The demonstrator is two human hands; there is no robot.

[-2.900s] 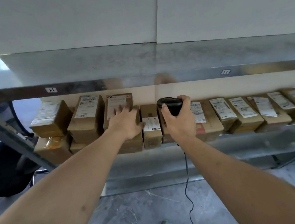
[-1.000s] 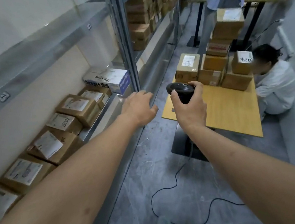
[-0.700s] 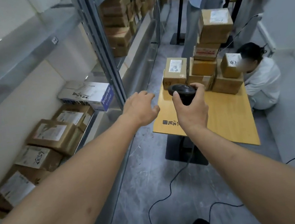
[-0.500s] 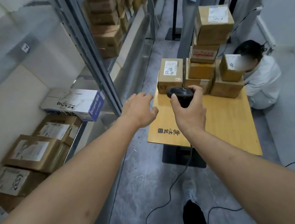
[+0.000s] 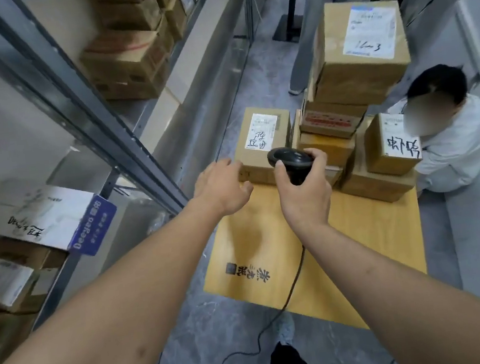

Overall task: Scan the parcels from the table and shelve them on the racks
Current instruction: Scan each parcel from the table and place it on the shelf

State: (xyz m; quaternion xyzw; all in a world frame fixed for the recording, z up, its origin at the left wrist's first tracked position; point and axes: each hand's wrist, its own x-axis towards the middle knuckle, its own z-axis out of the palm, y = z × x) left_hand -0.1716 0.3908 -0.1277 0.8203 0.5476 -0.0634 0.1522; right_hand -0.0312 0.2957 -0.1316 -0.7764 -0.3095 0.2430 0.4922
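Observation:
A wooden table (image 5: 358, 237) carries a pile of cardboard parcels at its far end. The nearest parcel (image 5: 261, 143) stands at the table's far left corner with a white label on top. My right hand (image 5: 304, 192) grips a black corded scanner (image 5: 290, 161) just in front of that parcel. My left hand (image 5: 221, 188) reaches out empty, fingers loosely spread, close to the parcel's left side. A tall stack topped by a big labelled box (image 5: 361, 45) rises behind, with a smaller box (image 5: 390, 146) to the right.
Metal racks (image 5: 100, 120) with shelved parcels run along the left; a white and blue box (image 5: 48, 218) lies on the near shelf. A person in white (image 5: 449, 140) crouches beyond the table's right side. The scanner cable (image 5: 280, 312) trails over the grey floor.
I turned away from the shelf and walked toward the table. Both hands have come closer to the parcels, the scanner still in my right hand, the left hand empty.

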